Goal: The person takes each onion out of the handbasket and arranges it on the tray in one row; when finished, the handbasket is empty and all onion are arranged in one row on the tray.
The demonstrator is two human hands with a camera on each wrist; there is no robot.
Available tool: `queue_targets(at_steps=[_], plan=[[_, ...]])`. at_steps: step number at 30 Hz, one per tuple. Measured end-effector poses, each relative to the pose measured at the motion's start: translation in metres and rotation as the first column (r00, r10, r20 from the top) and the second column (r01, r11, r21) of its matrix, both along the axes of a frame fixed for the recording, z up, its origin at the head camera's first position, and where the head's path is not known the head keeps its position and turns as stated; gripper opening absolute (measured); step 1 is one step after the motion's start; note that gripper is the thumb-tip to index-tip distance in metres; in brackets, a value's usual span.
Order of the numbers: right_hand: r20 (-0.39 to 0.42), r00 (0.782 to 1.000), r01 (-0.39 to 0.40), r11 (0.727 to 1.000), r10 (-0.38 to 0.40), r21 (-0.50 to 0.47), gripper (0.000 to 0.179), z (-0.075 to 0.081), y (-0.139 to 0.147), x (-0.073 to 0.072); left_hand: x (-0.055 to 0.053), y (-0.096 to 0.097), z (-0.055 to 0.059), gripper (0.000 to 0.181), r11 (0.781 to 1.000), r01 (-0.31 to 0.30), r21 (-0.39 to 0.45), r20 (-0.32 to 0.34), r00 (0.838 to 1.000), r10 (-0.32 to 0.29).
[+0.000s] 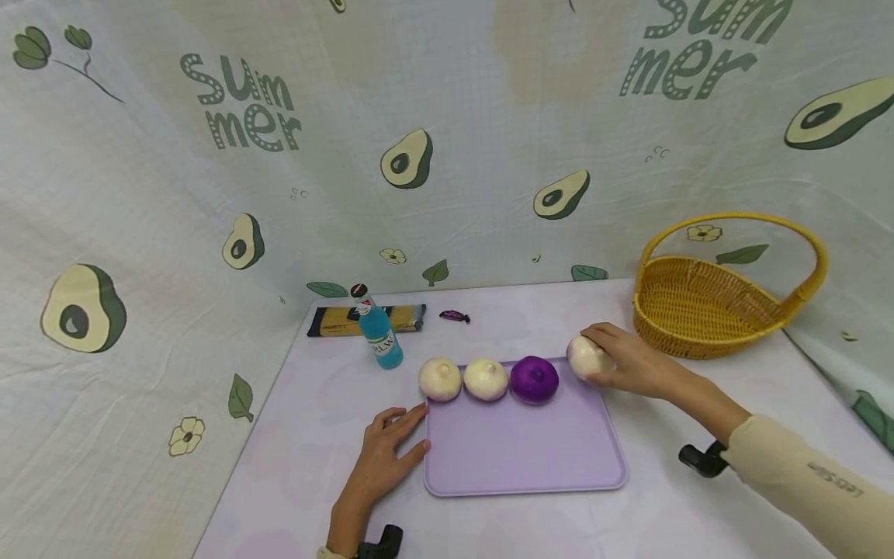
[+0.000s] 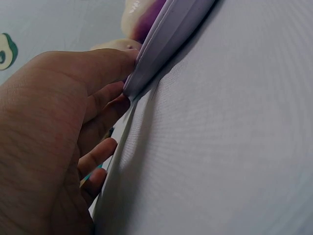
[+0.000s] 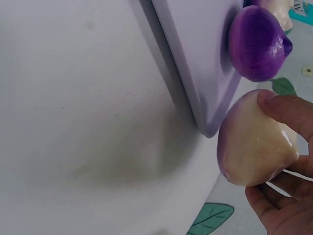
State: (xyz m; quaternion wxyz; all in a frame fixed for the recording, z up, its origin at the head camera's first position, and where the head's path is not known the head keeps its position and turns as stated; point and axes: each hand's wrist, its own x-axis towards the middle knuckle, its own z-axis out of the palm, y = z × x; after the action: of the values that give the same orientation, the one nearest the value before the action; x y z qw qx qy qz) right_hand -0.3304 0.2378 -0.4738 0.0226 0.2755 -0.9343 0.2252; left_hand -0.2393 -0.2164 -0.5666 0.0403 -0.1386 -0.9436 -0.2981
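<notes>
My right hand holds a cream-white onion with a purple tinge, between thumb and fingers, at the far right corner of a lilac tray. In the right wrist view that onion appears off the table, close to the tray's corner. Along the tray's far side sit a purple onion and two cream-white onions, one in the middle and one at the left corner. With fingers spread and loosely bent, my left hand touches the tray's left edge; the left wrist view shows the thumb against the rim.
A yellow wicker basket with a tall handle stands at the back right. Behind the tray's left corner are a blue bottle, upright, a yellow-and-black packet and a small purple wrapped candy. A patterned cloth hangs behind the table.
</notes>
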Motion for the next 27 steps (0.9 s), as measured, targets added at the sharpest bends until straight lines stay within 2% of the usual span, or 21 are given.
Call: queue_targets(at_steps=[13,22,27], plan=[[0.058,0.998,-0.016,0.999,0.019,-0.052,0.069,-0.011,-0.01,0.002,0.0,0.001,0.0,0.058,1.0,-0.004,-0.003,0.003,1.0,0.004],[0.078,0.997,-0.015,0.999,0.018,-0.042,0.071,-0.017,-0.017,0.003,-0.001,0.002,0.0,0.058,1.0,0.013,0.01,0.003,1.0,-0.013],[0.082,0.996,-0.024,0.998,0.028,-0.049,0.071,-0.021,-0.022,0.001,0.0,0.001,0.001,0.058,1.0,0.003,0.007,0.0,1.0,-0.003]])
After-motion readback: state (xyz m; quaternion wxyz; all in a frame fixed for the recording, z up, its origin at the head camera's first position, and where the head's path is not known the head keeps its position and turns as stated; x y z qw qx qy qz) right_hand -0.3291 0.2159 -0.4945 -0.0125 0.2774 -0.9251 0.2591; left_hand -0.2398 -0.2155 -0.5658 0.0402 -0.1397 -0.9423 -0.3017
